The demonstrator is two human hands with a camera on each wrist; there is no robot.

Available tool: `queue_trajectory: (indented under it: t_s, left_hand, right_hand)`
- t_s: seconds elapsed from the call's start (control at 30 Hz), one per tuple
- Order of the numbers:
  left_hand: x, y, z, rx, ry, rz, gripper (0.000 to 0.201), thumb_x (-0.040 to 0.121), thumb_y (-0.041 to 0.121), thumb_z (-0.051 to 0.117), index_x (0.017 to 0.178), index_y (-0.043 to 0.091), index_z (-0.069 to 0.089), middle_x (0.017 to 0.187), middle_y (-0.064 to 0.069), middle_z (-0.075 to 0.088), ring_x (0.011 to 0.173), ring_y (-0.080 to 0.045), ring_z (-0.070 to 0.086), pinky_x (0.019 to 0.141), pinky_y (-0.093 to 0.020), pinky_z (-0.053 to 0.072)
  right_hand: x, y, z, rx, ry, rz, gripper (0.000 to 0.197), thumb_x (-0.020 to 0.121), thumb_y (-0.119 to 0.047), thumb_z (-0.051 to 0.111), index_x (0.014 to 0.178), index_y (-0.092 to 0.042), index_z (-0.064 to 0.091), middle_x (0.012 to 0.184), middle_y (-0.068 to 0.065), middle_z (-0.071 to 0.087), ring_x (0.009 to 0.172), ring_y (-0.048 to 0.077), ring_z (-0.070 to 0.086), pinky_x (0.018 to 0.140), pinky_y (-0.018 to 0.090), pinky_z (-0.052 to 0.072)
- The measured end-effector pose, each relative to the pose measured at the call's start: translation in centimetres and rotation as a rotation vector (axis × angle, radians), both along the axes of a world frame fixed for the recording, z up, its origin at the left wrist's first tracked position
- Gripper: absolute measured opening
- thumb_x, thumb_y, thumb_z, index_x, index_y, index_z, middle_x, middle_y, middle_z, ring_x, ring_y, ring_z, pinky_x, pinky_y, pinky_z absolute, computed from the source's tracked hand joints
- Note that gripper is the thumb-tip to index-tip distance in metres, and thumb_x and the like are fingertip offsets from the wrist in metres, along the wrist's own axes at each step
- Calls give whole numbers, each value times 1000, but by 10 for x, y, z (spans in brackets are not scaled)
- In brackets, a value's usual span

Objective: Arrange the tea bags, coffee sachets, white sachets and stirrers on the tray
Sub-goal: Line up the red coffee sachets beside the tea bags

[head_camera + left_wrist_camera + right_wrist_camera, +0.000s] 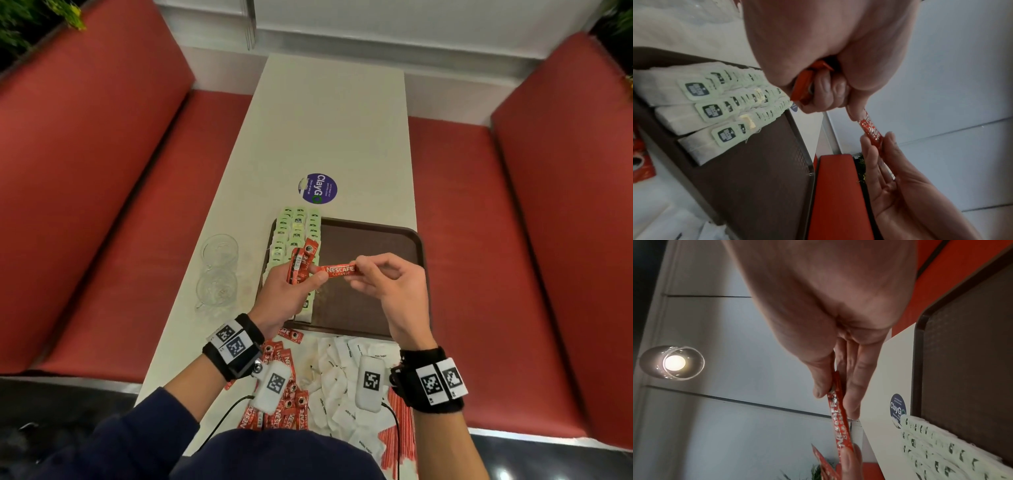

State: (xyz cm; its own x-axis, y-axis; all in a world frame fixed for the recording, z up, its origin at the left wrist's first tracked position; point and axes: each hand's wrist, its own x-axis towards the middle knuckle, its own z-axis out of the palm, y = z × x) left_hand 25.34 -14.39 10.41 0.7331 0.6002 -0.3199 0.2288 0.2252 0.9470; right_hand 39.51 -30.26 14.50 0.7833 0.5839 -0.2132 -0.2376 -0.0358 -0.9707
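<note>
Above the brown plastic tray [373, 236] at frame centre, the right hand [394, 287] pinches one end of a red Nescafé coffee sachet [337, 270]; the left hand [291, 291] pinches its other end, its grip also closed around a bunch of red coffee sachets [301, 262]. Three rows of pale green tea bags [294, 233] fill the tray's left side. On the white tabletop [325, 130], loose red sachets [284, 404], white paper sachets [339, 383] and red striped stirrers [400, 435] lie at lower centre; two clear glass cups [217, 267] stand left of the tray.
</note>
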Motion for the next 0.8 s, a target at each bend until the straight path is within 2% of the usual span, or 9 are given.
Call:
queue_trajectory:
  t_s: [0.07,0.17,0.27,0.37,0.53,0.63,0.73,0.77,0.8]
  left_hand:
    - [1,1,-4,-60,-11,-24,14,100,32,79,94,22,70,60,5,41,49,-14,27,45,-26,25]
    - [5,0,-7,-63,0,-36,15,98,34,80,92,24,70,61,3,40,49,-14,27,45,-26,25]
    - [8,1,-10,11,63,-8,15,99,34,78,98,20,70,57,12,48,46,-7,37,49,-22,33]
    - [8,6,-13,24,123,2,16,101,34,76,100,18,72,55,21,53,45,1,46,56,-25,35]
    - [0,13,-15,-59,137,58,42,98,43,77,106,4,67,55,14,46,48,-9,30,44,-24,28]
    - [-7,15,-15,-23,145,56,39,97,46,77,95,8,65,69,9,71,54,-6,49,56,-24,46]
    - [-16,18,-8,-14,169,45,42,91,55,80,91,15,68,75,1,71,62,-8,58,66,-33,54]
    - [-17,17,-3,-17,172,50,40,91,53,80,91,15,67,67,3,64,58,-14,59,61,-40,54]
    - [-18,15,2,-31,163,56,35,94,47,78,93,14,65,70,-9,69,58,-23,62,59,-52,53]
  right_hand:
    - [5,-1,-1,-30,-16,-1,24,97,-25,82,103,-2,81,94,18,82,93,40,81,84,43,65]
    - [13,0,-10,-74,17,-12,27,95,-32,84,97,-5,84,93,17,82,87,39,77,85,47,58]
    - [22,-2,-26,-122,6,9,22,93,-33,86,97,-11,87,92,16,80,82,25,71,88,48,60]
    - [32,-4,-42,-183,-37,150,12,93,-25,86,104,-20,88,98,12,82,90,23,75,96,49,65]
    - [59,7,-94,-436,-147,-7,12,93,-15,88,101,-22,83,93,7,82,83,19,82,84,37,68]
    - [74,22,-120,-569,-134,-22,11,94,-11,86,97,-20,81,95,9,81,80,17,81,86,41,69]
    - [81,40,-130,-674,-276,34,12,96,-20,84,106,-23,78,95,0,79,90,14,74,97,45,63]
    - [80,43,-126,-777,-385,69,17,98,-25,82,114,-24,77,104,-1,77,97,14,69,99,45,60]
    - [77,42,-123,-896,-509,104,22,100,-28,79,121,-25,74,114,-1,74,104,18,68,97,45,58]
